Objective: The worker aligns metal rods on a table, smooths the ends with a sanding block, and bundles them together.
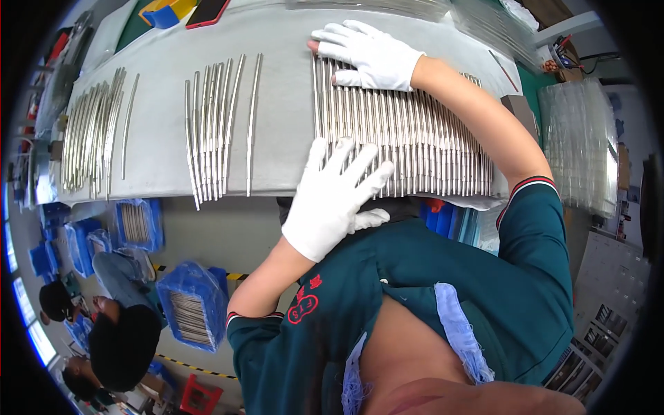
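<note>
A broad row of slim silver metal rods [415, 131] lies side by side on the pale table cover, at the right half of the table. My right hand [373, 57], in a white glove with bare fingertips showing, rests flat over the far ends at the row's left part, its thumb apart from the fingers. At the near edge, my left hand [335, 197], also white-gloved, has its fingers spread across the near ends of the leftmost rods. Neither hand is closed round a rod. The gloves hide parts of the rods beneath them.
Left of the row lie a single rod [254, 124], a small group of rods [213, 128] and a looser pile [93, 135]. A red-edged phone [207, 12] is at the back. Clear plastic trays [579, 142] stand at right. Blue crates [192, 304] and people occupy the lower left.
</note>
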{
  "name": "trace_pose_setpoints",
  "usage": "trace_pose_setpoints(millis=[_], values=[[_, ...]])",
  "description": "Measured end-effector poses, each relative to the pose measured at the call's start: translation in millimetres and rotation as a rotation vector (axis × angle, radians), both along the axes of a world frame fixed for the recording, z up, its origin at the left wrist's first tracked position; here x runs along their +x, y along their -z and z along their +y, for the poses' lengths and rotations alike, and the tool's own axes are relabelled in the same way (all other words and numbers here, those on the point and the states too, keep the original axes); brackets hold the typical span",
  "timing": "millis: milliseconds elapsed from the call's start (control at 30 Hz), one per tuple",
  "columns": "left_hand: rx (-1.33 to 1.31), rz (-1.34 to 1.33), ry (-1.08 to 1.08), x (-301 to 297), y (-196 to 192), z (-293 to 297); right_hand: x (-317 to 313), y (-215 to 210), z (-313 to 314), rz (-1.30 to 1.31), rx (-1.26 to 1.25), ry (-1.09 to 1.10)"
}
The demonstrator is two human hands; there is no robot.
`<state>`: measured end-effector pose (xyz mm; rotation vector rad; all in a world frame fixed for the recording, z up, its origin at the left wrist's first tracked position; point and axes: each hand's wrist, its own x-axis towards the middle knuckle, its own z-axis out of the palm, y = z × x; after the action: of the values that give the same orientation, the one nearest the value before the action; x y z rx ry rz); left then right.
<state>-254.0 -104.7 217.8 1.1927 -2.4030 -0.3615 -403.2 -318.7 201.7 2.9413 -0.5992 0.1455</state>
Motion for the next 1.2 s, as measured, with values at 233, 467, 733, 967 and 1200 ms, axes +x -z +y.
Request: trace_pose_setpoints(millis=[233,467,733,967,1200], values=[[-0.019,-0.108,-0.048,13,-5,3,28,13,-2,-0.118,-0.012,-0.029],[-0.032,-0.178,-0.141,35,-7,11,66,9,1,-0.124,0.061,-0.034],[0.011,-0.044,0.092,-1,0,2,33,10,1,-0.076,0.001,-0.011],[0.006,-0.040,0.136,-5,-4,-2,15,10,-2,-0.065,-0.018,-0.001],[-0.047,-0.180,-0.060,30,-3,11,35,-3,0,-0.299,-0.046,-0.006]])
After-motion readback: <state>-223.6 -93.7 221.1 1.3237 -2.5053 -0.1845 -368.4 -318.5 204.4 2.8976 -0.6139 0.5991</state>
